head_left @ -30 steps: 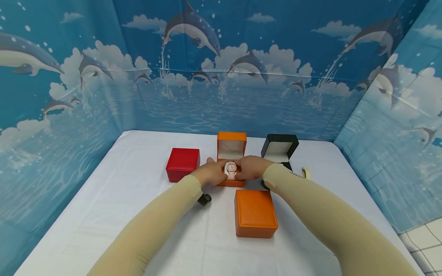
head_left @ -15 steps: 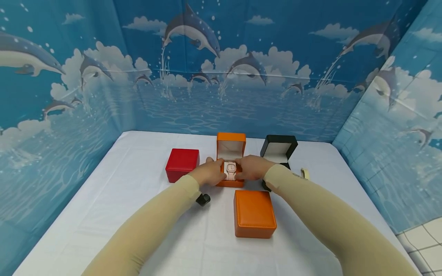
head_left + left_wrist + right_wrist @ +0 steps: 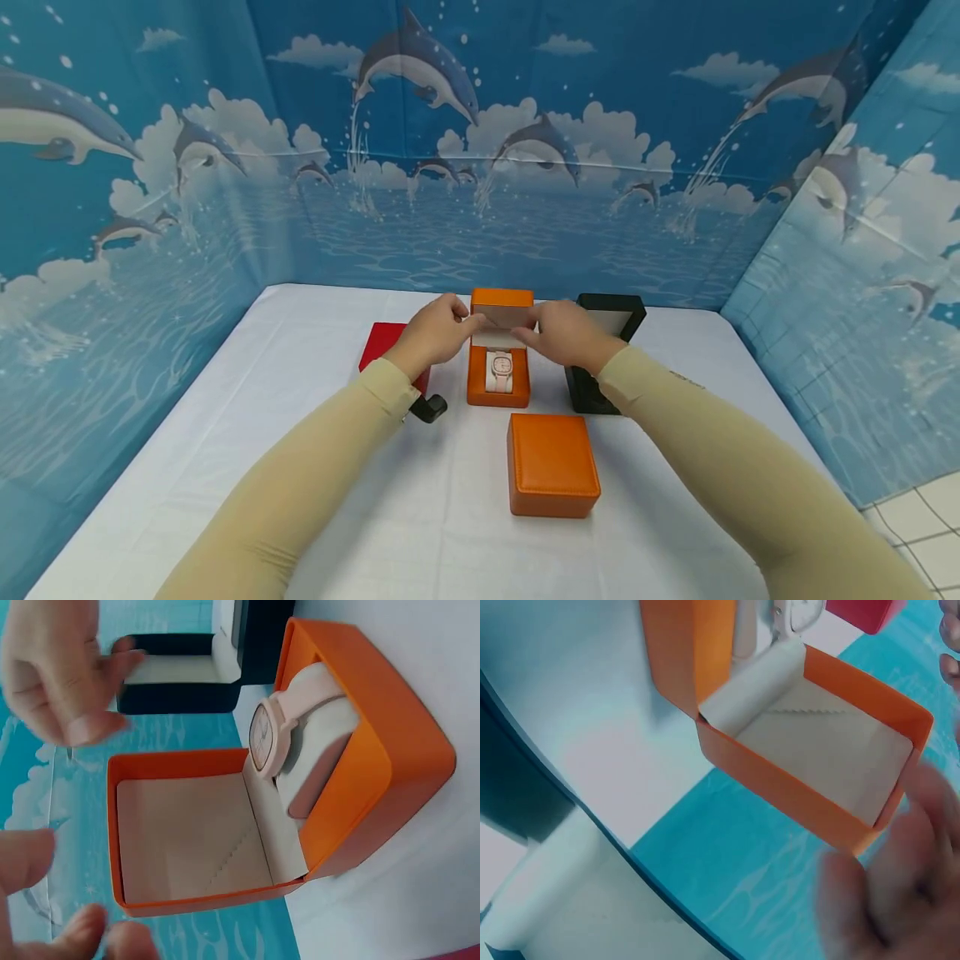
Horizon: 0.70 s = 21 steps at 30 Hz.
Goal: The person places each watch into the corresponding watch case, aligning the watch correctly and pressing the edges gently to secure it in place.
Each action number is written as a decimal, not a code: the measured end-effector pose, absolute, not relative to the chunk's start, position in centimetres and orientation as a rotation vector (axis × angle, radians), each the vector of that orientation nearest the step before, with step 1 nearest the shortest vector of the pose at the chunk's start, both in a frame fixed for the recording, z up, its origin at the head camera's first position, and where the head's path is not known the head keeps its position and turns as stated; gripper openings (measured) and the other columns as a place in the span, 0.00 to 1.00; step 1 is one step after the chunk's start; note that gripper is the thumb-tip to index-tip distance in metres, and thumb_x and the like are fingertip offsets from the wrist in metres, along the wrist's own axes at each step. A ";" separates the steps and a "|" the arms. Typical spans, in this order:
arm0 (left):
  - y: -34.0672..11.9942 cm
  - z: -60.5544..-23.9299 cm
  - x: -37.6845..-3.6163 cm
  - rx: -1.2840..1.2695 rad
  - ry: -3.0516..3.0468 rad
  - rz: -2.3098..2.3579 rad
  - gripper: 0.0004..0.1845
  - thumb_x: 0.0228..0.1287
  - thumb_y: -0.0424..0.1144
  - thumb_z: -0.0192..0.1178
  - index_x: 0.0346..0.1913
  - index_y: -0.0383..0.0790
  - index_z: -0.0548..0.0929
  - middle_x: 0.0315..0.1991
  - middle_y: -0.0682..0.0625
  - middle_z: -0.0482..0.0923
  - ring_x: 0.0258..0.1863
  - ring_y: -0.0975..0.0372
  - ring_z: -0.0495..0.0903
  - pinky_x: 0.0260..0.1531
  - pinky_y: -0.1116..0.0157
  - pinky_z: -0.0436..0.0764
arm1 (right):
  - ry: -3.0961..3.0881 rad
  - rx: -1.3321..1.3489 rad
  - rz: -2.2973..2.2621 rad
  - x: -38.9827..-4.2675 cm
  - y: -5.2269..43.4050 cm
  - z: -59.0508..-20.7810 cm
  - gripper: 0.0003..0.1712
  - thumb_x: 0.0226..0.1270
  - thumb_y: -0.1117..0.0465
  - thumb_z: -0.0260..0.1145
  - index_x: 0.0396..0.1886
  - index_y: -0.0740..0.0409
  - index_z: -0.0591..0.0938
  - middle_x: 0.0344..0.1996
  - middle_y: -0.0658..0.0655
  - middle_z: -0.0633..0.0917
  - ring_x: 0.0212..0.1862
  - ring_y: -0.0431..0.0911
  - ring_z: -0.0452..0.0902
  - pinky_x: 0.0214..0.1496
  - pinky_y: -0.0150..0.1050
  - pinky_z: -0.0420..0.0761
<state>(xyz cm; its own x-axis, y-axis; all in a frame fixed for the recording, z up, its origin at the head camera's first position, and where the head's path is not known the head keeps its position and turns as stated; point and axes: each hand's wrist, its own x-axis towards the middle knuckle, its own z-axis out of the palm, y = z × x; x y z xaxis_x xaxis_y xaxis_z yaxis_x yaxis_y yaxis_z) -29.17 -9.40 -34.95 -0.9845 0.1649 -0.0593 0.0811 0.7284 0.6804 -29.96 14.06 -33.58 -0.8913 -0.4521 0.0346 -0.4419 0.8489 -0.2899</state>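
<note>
While the pale pink watch (image 3: 500, 367) is sitting face up in the base of the open orange box (image 3: 498, 400), wrapped round a whitish cushion (image 3: 330, 754), neither hand is actually on it. Both are up by the raised lid (image 3: 501, 297), one on each side, and that lid has a plain cream lining. Left hand (image 3: 435, 335): fingers loosely bent, thumb and fingers apart, nothing held. Right hand (image 3: 567, 335): pretty much the same, relaxed and holding nothing, though it's blurry in the wrist views. Its fingertips are super close to the lid's edge, but I can't tell if they're touching. Just left of the open box there's a red box (image 3: 384, 340), partly hidden behind the left hand. Over on the right is a black box (image 3: 588, 396) with its lid up and a light lining, partly covered by the right hand. Closer to the person sits a closed orange box (image 3: 555, 462). It's all on a white tablecloth (image 3: 202, 417), with a blue dolphin-and-clouds backdrop (image 3: 360, 242) around the back and sides, and some white tiles (image 3: 918, 521) at lower right.
</note>
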 end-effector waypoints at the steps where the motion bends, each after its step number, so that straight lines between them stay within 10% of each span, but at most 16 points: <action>1: -9.5 -34.8 -29.4 0.189 2.813 1.148 0.26 0.77 0.59 0.58 0.61 0.42 0.74 0.56 0.45 0.78 0.51 0.52 0.80 0.54 0.52 0.84 | 3.039 -0.709 -0.523 -30.0 14.1 -33.4 0.17 0.80 0.49 0.64 0.47 0.59 0.87 0.27 0.55 0.86 0.26 0.47 0.78 0.33 0.42 0.82; 12: -9.0 -34.4 -31.7 0.097 2.777 1.294 0.44 0.77 0.66 0.52 0.84 0.44 0.57 0.77 0.42 0.68 0.73 0.48 0.73 0.73 0.44 0.74 | 3.072 -0.387 -0.765 -32.5 13.8 -32.5 0.38 0.84 0.44 0.55 0.81 0.63 0.65 0.76 0.68 0.70 0.78 0.63 0.65 0.76 0.63 0.71; 21: -8.1 -34.6 -32.9 0.030 2.721 1.281 0.42 0.78 0.67 0.51 0.84 0.48 0.60 0.80 0.45 0.65 0.76 0.49 0.71 0.73 0.44 0.74 | 2.996 -0.334 -0.762 -34.0 13.3 -33.3 0.38 0.87 0.43 0.50 0.81 0.66 0.64 0.77 0.68 0.71 0.77 0.63 0.68 0.77 0.62 0.71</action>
